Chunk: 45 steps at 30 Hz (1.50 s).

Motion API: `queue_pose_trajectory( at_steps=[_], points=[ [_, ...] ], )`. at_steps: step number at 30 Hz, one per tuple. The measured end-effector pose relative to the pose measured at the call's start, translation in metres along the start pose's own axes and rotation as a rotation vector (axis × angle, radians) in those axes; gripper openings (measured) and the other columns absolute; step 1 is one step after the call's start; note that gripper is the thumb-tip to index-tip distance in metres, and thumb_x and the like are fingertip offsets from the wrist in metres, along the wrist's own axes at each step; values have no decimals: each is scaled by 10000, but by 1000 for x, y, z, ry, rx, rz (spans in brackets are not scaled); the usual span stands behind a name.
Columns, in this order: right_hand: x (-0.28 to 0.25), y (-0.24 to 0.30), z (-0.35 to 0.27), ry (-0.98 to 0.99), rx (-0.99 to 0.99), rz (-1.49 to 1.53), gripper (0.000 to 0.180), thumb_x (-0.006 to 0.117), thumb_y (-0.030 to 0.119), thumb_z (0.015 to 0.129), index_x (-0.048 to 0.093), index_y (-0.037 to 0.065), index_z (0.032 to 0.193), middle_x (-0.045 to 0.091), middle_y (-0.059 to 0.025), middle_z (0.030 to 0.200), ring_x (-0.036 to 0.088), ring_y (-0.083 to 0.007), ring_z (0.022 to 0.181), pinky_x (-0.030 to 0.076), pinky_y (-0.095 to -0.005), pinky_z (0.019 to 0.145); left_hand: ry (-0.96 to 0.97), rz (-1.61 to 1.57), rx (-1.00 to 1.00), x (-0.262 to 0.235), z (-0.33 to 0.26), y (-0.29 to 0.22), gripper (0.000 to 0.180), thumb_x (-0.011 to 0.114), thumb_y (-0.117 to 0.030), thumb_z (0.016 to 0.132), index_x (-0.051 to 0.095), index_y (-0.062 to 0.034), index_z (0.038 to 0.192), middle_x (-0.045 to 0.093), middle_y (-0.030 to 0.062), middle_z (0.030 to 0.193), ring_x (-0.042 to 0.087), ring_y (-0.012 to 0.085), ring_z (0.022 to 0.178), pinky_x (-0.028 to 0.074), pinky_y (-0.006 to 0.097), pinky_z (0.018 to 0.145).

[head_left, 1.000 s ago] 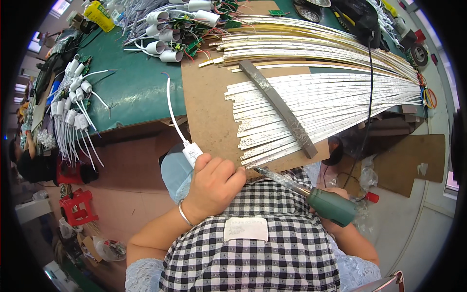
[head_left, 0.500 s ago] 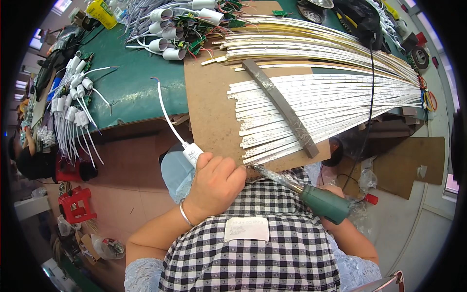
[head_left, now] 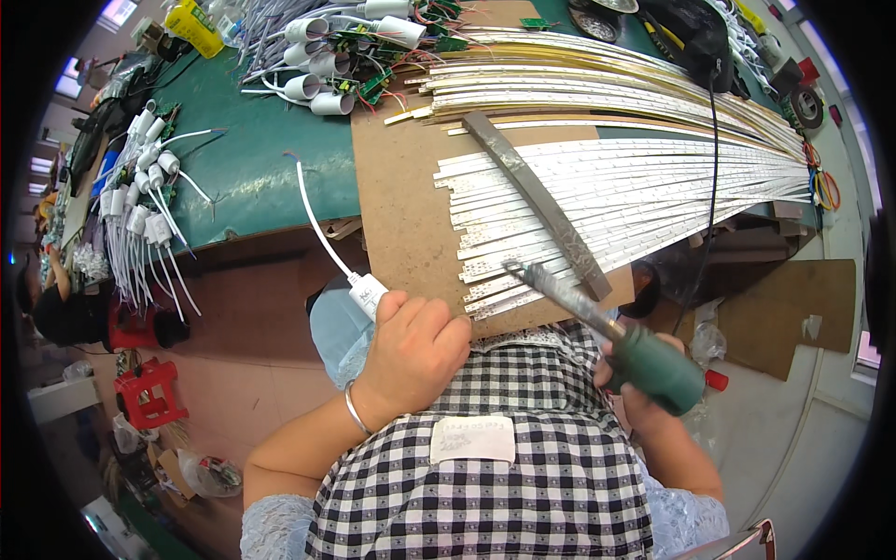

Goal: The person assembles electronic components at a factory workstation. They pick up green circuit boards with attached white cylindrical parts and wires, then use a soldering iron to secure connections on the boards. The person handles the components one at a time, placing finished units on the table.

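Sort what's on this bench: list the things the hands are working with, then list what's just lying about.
In use:
left hand holding small white plastic box with white cable
right hand holding green-handled soldering iron
white LED strips
brown fibreboard sheet
grey metal bar

Lying about:
white cylindrical caps with wires
yellow container
red stool

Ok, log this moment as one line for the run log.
left hand: holds white connector | right hand: grips green-handled soldering iron | tip: at white strips on brown board
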State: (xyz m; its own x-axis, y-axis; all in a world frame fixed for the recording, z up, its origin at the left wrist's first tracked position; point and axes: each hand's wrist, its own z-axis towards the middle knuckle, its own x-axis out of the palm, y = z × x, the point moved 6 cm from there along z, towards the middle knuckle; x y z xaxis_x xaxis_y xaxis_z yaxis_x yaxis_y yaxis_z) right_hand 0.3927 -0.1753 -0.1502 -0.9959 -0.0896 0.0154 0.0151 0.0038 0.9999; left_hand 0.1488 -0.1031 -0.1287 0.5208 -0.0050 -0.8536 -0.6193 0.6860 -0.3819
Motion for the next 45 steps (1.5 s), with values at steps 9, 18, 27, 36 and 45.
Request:
queue_pose_trajectory(
  at_steps=[9,18,27,36,45],
  points=[
    [65,-4,66,78,92,676,548,595,132,868,361,16,1351,492,-155,1281,552,-261,1112,445,-384,955,-4,-4,-15,-2,3,0,172,700,-26,623,624,-72,771,444,26,660,485,209,629,343,351,668],
    [76,-23,70,115,155,510,641,642,307,847,358,-7,1328,514,-162,1199,493,-296,1184,338,-497,1074,-4,-6,-33,0,0,1,200,699,-25,606,626,-71,786,456,25,666,491,210,634,341,351,668],
    [78,-23,70,115,154,500,672,646,321,846,336,-15,1340,500,-170,1213,479,-281,1193,339,-486,1076,-5,4,-44,-2,1,1,204,702,-24,611,631,-74,796,477,20,682,506,207,650,345,349,681],
    [78,-22,72,149,128,478,643,622,298,868,326,-13,1347,482,-169,1232,457,-265,1211,343,-486,1075,16,17,-39,-5,1,0,212,710,-37,618,636,-82,812,500,11,689,506,196,651,337,341,697],
    [79,-23,73,146,127,467,628,612,290,877,324,-12,1347,468,-175,1243,462,-270,1204,351,-481,1071,-47,62,-83,-8,6,0,172,715,-77,647,617,-129,779,537,-14,706,510,181,673,314,347,707]
  ],
)
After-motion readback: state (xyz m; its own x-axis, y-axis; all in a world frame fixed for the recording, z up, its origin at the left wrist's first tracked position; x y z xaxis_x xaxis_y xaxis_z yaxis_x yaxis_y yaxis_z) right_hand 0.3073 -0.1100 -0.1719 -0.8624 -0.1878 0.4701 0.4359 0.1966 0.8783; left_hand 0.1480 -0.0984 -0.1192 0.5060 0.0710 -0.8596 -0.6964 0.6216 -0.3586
